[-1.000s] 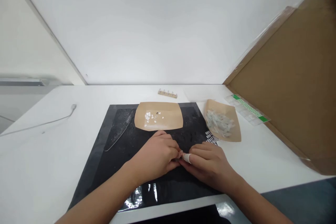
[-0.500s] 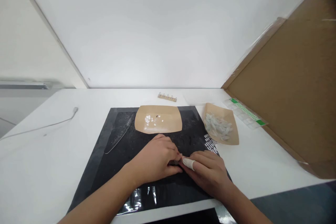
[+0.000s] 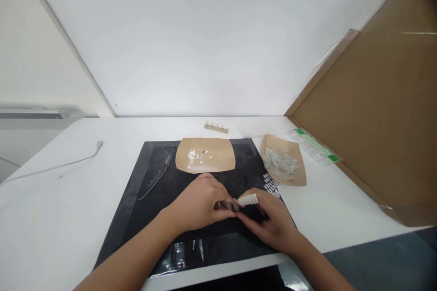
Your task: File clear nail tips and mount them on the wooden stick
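Observation:
My left hand grips a small grey-brown notched strip over the black mat, with its fingers over the top and the thumb along the near side. At the strip's right end, my right hand pinches with thumb and index finger. A white finger cot covers that index fingertip. Much of the strip is hidden by my fingers. Just beyond my hands, a tan paper tray holds small white pieces.
Right of the black mat lies another tan tray with translucent pieces. White labels sit at the mat's edge. Farther back are a strip with small upright parts and a clear green-labelled case. Cardboard walls the right.
My right hand has lifted slightly and opened a gap between its thumb and curled fingers. The notched strip now shows between my hands, where it was mostly covered.

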